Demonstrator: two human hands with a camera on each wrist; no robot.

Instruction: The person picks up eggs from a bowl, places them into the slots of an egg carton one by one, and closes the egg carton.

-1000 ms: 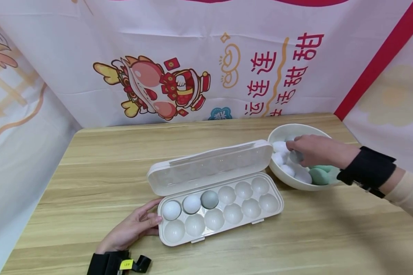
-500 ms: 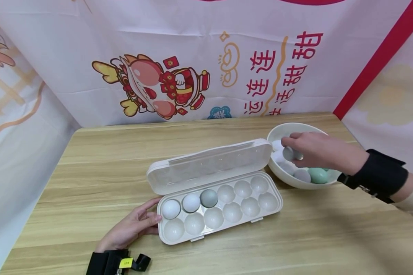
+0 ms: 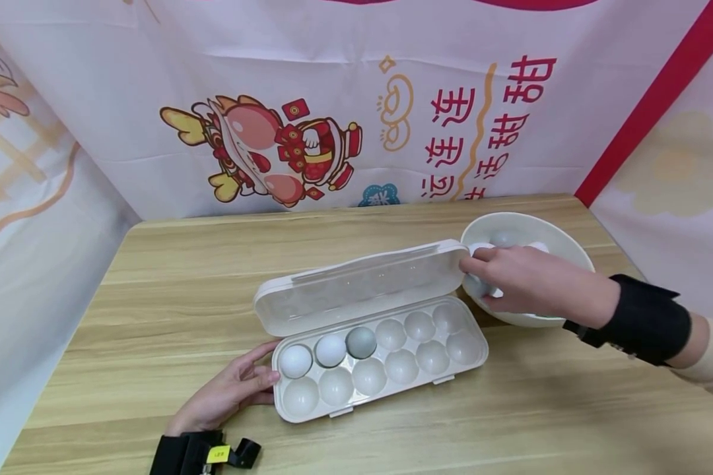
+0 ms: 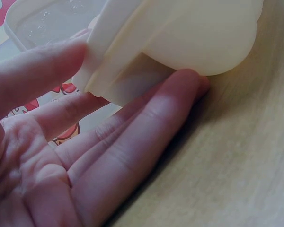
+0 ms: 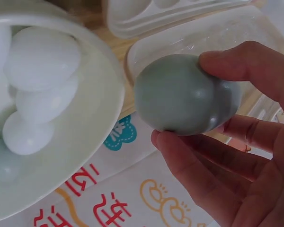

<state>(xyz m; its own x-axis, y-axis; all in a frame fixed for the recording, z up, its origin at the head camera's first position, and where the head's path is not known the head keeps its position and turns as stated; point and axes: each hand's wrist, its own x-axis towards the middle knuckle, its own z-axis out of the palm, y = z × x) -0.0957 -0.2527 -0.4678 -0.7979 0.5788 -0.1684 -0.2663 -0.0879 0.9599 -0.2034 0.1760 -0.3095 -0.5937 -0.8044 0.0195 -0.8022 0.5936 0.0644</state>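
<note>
Egg [image 5: 175,94], pale green-grey, is up in the right hand [image 5: 227,156], thumb on top and fingers beneath, gripped between them; it's over the gap between bowl [image 3: 561,247] and lid [image 3: 362,290], clear of the bowl's rim in the right wrist view, mostly hidden by the hand in the head view. Step in hand, my read: carrying one egg out of the bowl to the box [image 3: 401,367]. Next move would call for bringing it past the lid's right end without a bump, then lowering it gently into a bare cup, maybe the fourth one [image 3: 391,335] in the back row. Three cups of that row are filled from the left: white egg [image 3: 296,361], second white egg [image 3: 331,350], grey-green egg [image 3: 361,342]; front row all bare. Left hand [image 3: 226,389] holds the box's left end, thumb at the rim, fingers reaching under, likely steadying it. Lid is open, leaning back; can't tell if it touches the bowl. More eggs [image 5: 42,59] in the bowl, mostly white. All of it sits on a light wood-grain table [image 3: 184,284]. White cloth [image 3: 154,79] hangs behind and at both sides, printed with a cartoon figure [image 3: 267,152], red characters [image 3: 451,105] and a red band [image 3: 647,99]. Black straps [image 3: 636,320] on both wrists.
</note>
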